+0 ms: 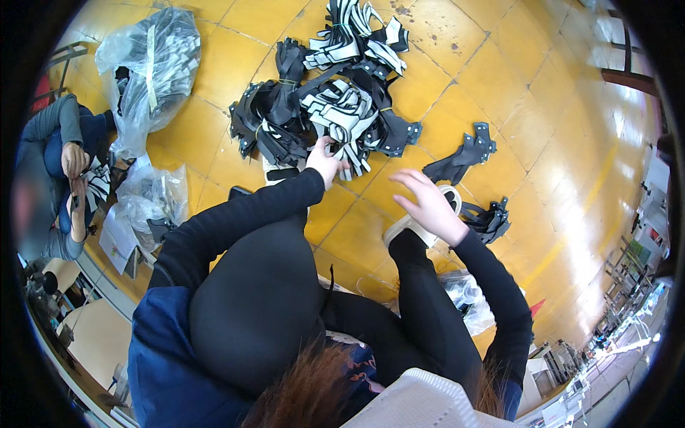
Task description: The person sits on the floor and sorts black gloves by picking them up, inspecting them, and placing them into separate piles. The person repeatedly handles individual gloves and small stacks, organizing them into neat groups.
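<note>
My left hand (326,164) is at the near edge of a bundle of black-and-white strips (341,110), its fingers curled round the strip ends. Part of the grip is hidden by the hand itself. To the right, my right hand (428,203) hovers above my white shoe (407,230), fingers apart and holding nothing. Bundles of black strips (275,132), tied with thin bands, lie left of the bundle my left hand touches. Behind it is another black-and-white bundle (342,46). A black bundle with metal-looking dots (464,155) rests beyond my right hand.
Another black bundle (489,220) lies right of my shoe. Clear plastic bags (160,78) stand at the left, near a seated person whose hands (75,171) hold black-and-white strips. A plastic bag (467,299) sits beside my right leg. Yellow tiles (542,143) cover the floor.
</note>
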Tool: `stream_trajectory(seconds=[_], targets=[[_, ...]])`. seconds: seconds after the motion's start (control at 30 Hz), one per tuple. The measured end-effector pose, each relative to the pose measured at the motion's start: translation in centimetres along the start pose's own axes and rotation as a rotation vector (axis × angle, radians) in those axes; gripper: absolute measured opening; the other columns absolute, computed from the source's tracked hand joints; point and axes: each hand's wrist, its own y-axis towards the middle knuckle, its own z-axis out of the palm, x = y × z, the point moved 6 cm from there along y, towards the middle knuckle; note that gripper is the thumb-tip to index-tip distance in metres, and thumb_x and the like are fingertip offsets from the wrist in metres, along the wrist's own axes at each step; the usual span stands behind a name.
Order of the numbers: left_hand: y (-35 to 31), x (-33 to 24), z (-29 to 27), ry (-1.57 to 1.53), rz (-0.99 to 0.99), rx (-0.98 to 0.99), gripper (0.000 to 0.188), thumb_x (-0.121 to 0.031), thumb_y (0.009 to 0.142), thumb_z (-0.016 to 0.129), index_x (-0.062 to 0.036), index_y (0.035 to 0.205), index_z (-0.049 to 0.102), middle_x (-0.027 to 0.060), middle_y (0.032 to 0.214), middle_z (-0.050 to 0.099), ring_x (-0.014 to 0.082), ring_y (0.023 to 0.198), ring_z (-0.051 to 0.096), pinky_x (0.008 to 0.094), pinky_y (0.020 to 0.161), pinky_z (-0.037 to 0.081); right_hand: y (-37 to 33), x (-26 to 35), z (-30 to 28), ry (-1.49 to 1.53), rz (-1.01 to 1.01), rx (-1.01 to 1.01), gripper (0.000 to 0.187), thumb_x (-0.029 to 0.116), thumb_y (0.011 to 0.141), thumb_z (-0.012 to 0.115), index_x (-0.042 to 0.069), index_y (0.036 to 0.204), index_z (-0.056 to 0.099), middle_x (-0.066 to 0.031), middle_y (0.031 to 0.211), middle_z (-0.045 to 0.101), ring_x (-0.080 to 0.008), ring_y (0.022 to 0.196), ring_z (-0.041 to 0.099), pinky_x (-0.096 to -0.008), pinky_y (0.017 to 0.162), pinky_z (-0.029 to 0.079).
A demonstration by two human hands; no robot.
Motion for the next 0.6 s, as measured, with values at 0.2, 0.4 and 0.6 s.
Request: stream_trajectory(seconds=[0.2, 0.4, 0.6], targets=[[1.3, -2.1, -1.2, 0.062, -0.066, 0.225, 0.06, 0.009, 0.065, 0.052, 0.0065, 0.124, 0.043, 0.0138, 0.073, 0.064, 0.0197, 0.062, 0.063, 0.0292, 0.057, 0.049, 8.8, -5.3, 6.1, 0.025, 0.172, -0.03, 0.05, 0.028, 0.083, 0.067, -0.002, 0.12, 0.052, -0.0212, 0.115, 0.056, -0.037, 0.109, 0.055, -0.041, 0.094, 0.043], [-0.1, -6.2, -0.7, 0.033, -0.189, 0.508, 0.065, 0.002, 0.061, 0.049, 0.0115, 0.125, 0.042, 0.0125, 0.074, 0.062, 0.0218, 0.069, 0.062, 0.0293, 0.07, 0.05, 9.6, -3.7, 7.6, -0.098, 0.286, -0.29, 0.061, 0.032, 0.07, 0.076, -0.006, 0.109, 0.05, -0.0219, 0.108, 0.05, -0.0398, 0.102, 0.046, -0.0447, 0.09, 0.04], [-4.6, -10.3, 4.2, -0.154, -0.166, 0.887, 0.054, -0.03, 0.093, 0.056, -0.0083, 0.14, 0.039, 0.0081, 0.111, 0.065, 0.0152, 0.104, 0.059, 0.0311, 0.091, 0.045, 6.3, -7.8, 5.7, 0.994, 0.493, -0.207, 0.036, 0.025, 0.081, 0.058, -0.003, 0.103, 0.059, -0.0127, 0.094, 0.066, -0.0237, 0.089, 0.063, -0.0344, 0.083, 0.048]])
